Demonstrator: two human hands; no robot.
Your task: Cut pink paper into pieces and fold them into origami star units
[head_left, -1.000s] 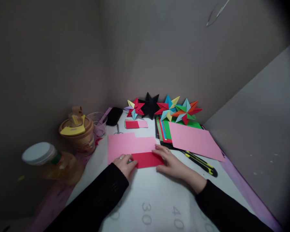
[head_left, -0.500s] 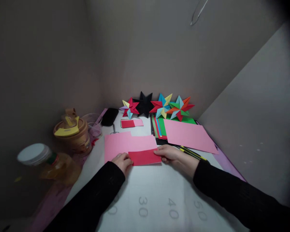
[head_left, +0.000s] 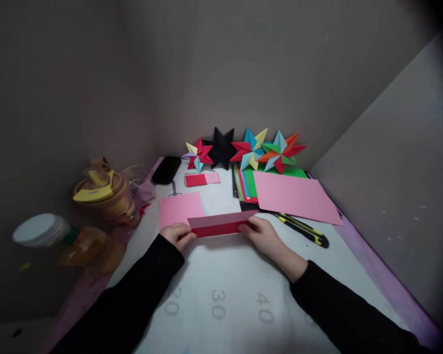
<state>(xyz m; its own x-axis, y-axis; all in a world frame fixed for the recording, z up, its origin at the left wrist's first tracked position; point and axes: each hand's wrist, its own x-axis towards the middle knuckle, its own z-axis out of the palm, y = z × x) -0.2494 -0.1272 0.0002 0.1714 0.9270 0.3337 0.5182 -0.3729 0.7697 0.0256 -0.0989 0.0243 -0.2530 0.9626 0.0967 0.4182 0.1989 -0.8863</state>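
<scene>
A red paper strip (head_left: 217, 229) lies against a pink paper strip (head_left: 221, 218), whose band shows above the red. My left hand (head_left: 178, 235) pinches the left end of the two papers. At their right end, my right hand (head_left: 256, 233) grips them between thumb and fingers. Behind my left hand a pink sheet (head_left: 180, 207) rests on the white mat (head_left: 221, 275). A black and yellow cutter (head_left: 304, 230) lies to the right of my right hand.
Folded paper stars (head_left: 251, 149) stand along the wall. Before them are small red and pink papers (head_left: 197, 180), a black phone (head_left: 166, 170), and stacked coloured sheets under a large pink sheet (head_left: 295, 196). At left stand a brown cup (head_left: 109, 196) and a bottle (head_left: 84, 246).
The red paper has been lifted off the mat together with the pink piece behind it. My right hand has moved slightly, and the cutter now shows fully. The view has shifted a little.
</scene>
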